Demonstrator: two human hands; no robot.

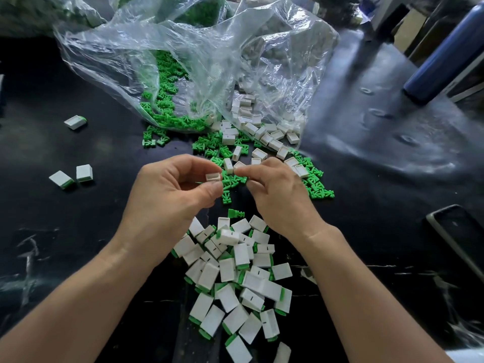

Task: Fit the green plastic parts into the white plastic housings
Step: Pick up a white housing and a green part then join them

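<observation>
Step in hand: pairing one insert with one shell, centre of the frame. Our left hand (170, 189) pinches a single white housing (212, 177) between thumb and fingertips, its open end facing right. Our right hand (277, 197) sits just beside it with fingers curled and thumb and forefinger drawn together over the loose green parts (314, 182). Whether a green piece is already in that pinch, we cannot tell; the fingertips hide it.

Supply: green parts spill from the clear plastic bag (196, 48) at upper centre. The empty white housings (262, 132) lie right of them, half under the bag's edge. The finished pile (235, 279), white shells with green showing at one end, lies at lower centre between our forearms. A few assembled strays (84, 173) lie at left on the black table (78, 231).

Our guess is the task is well along, with plenty of stock left. The next move likely needs a green part lifted clear, turned narrow end first, lined up with the housing's open mouth and pressed home. A skewed entry would probably jam it.
</observation>
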